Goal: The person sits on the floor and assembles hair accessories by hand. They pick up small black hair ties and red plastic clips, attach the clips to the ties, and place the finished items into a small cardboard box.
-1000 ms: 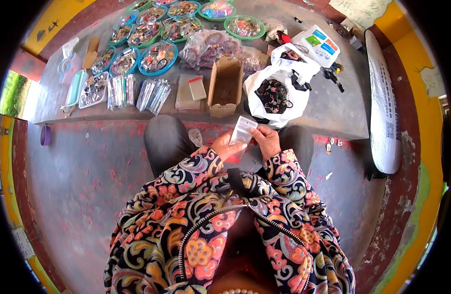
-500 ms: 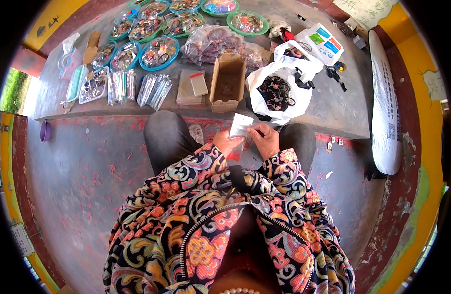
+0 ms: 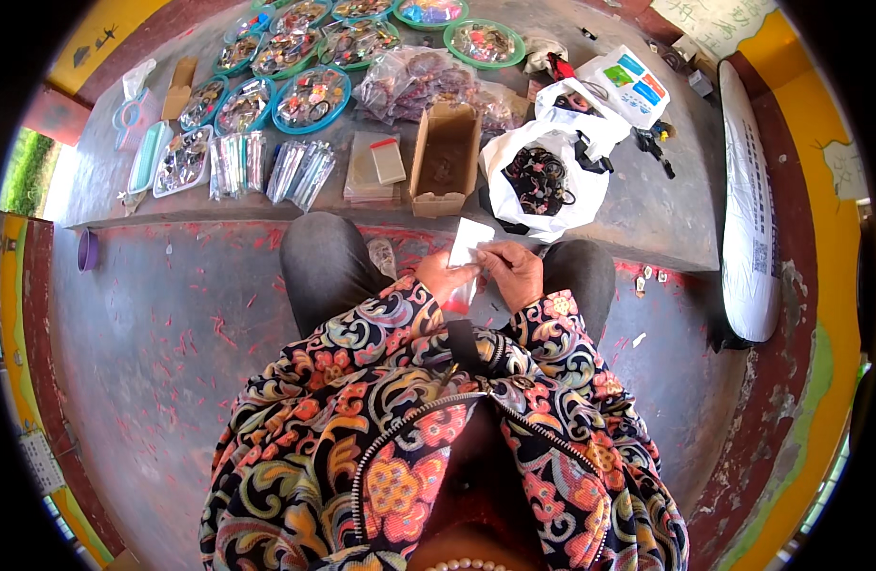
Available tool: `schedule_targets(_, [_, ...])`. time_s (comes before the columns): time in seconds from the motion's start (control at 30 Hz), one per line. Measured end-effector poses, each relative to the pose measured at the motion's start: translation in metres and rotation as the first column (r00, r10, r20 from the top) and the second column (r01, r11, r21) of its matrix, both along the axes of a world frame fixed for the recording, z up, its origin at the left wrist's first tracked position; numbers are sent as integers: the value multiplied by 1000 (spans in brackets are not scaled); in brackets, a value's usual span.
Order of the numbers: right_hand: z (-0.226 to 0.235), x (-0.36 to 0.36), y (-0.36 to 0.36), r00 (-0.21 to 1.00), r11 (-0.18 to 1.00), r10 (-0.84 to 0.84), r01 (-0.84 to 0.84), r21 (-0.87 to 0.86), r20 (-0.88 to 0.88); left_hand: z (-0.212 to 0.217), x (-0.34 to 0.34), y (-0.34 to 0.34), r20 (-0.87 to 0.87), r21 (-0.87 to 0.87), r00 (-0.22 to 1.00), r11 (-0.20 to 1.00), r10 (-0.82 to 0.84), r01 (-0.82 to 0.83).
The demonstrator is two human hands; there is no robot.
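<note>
We've got a grey worktop [image 3: 657, 224] across the front, loaded mostly at its far left and centre. Long white sack [image 3: 747, 209] lies along its right end. Next size down: an open white plastic bag [image 3: 573, 217] right of centre, with a heap of dark looped bands [image 3: 536, 183] inside. Behind and left of it we have a pile of clear bags [image 3: 400, 90], then round basins of small goods, nearest one a blue basin [image 3: 311, 129]. Open cardboard box [image 3: 445, 205] sits at the near edge, just left of the white bag; stack of clear sleeves [image 3: 362, 171] beside it, small red-edged packet [image 3: 388, 164] on top. Our left hand [image 3: 441, 277] is closed round the lower left of a white-and-clear packet [image 3: 469, 236], held between the knees, short of the worktop edge. Our right hand [image 3: 516, 273] pinches its right side (contents, if any, too small to make out).
</note>
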State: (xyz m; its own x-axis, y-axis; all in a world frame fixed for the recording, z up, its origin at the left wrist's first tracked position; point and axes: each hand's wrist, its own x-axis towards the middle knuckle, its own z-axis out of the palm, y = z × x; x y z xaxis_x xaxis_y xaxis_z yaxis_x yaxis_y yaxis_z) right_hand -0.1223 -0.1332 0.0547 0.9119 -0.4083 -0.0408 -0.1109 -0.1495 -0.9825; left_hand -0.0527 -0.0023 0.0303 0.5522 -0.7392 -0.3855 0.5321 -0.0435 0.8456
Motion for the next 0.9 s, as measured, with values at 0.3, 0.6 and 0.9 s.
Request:
schedule_targets(0.3, [-13,0,-6,980,978,-177,185,91,-91,-4,-3,3,-91,75,992,993,-83,90])
schedule_targets(0.6, [-17,3,-24,898,847,-423,440,299,-124,-7,4,15,-141,29,977,985,-162,167])
schedule_targets(0.9, [-15,5,-31,855,743,-495,510,434,-155,-26,81,41,-164,144,806,822,569,-551])
